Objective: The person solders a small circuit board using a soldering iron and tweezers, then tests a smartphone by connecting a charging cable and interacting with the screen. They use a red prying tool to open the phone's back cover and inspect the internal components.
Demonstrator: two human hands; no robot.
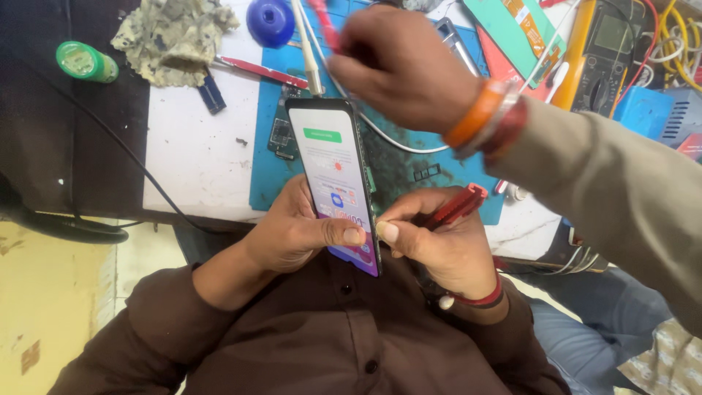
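Note:
My left hand (292,232) grips a smartphone (333,164) with a lit screen, thumb across its lower part. My right hand (442,245) holds a red-handled tool (457,207), and its thumb presses the phone's right edge. The phone stands tilted over a blue work mat (409,168). A white cable (308,62) runs to the phone's top end. Another person's hand (402,66), with orange and red bangles and a beige sleeve, reaches in from the right above the phone and holds a thin red stick (325,25).
A bare circuit board (281,133) lies on the mat left of the phone. On the white table (197,157) are a crumpled rag (172,36), a blue round lid (270,22) and red tweezers (252,71). A green-capped bottle (84,62) stands far left, a yellow multimeter (607,51) at the back right.

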